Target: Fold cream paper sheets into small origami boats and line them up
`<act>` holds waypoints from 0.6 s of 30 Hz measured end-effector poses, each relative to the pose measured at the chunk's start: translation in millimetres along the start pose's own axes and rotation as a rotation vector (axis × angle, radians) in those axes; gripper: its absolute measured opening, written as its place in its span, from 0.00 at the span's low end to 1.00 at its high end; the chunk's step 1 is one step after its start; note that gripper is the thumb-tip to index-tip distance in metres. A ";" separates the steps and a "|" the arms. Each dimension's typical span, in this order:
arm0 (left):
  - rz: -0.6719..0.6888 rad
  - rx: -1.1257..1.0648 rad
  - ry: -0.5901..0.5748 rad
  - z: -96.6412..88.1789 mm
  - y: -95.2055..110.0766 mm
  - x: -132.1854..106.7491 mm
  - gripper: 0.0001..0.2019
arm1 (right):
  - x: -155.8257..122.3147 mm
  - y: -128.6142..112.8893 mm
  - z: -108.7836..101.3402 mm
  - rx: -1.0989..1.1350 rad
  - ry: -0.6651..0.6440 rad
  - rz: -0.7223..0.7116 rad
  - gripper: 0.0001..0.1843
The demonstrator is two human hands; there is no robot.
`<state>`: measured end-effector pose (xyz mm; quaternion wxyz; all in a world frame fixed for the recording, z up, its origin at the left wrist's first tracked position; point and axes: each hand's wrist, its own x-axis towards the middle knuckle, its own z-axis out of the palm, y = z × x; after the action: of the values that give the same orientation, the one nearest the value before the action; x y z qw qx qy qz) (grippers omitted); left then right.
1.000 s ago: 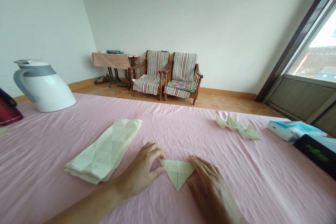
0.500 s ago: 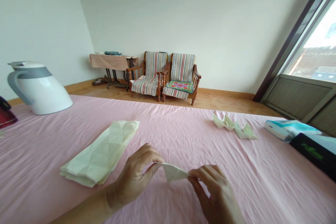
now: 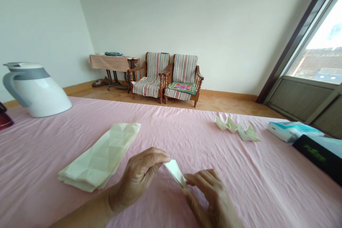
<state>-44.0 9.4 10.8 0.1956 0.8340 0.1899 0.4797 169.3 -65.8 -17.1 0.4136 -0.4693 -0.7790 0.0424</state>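
A small folded piece of pale paper (image 3: 175, 171) is held above the pink cloth, slanting down to the right. My left hand (image 3: 141, 172) pinches its upper left end between thumb and fingers. At the lower right end, the thumb and fingertips of my right hand (image 3: 211, 194) close on the paper. Left of my hands lies a stack of creased, pale green paper sheets (image 3: 103, 156). Two folded paper boats (image 3: 226, 124) rest farther off to the right, side by side and touching or nearly so.
Pink cloth (image 3: 165, 124) with wrinkles covers the table. A white and grey jug (image 3: 45, 89) stands at the left, by a dark red object (image 3: 4, 120). At the right are a blue and white packet (image 3: 291, 131) and a black box (image 3: 317, 155). Two wooden chairs (image 3: 184, 74) stand beyond.
The folded paper has turned from nearly level to a steeper slant and looks narrower. My hands have come closer together, the right one shifting left.
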 end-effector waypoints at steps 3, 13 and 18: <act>-0.135 -0.101 -0.036 10.0 -2.4 1.0 0.15 | -3.0 7.7 6.1 0.017 -0.024 0.127 0.07; -0.635 -0.301 -0.050 44.2 1.0 1.8 0.26 | -1.8 13.3 13.7 0.120 -0.083 0.292 0.07; -0.619 -0.155 -0.003 51.6 1.6 9.3 0.26 | -2.1 14.1 13.7 0.138 -0.079 0.275 0.08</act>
<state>5.7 5.3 -5.5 0.3953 0.7201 0.3973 0.4091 170.2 -55.1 -33.8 0.4039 -0.5401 -0.7184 0.1705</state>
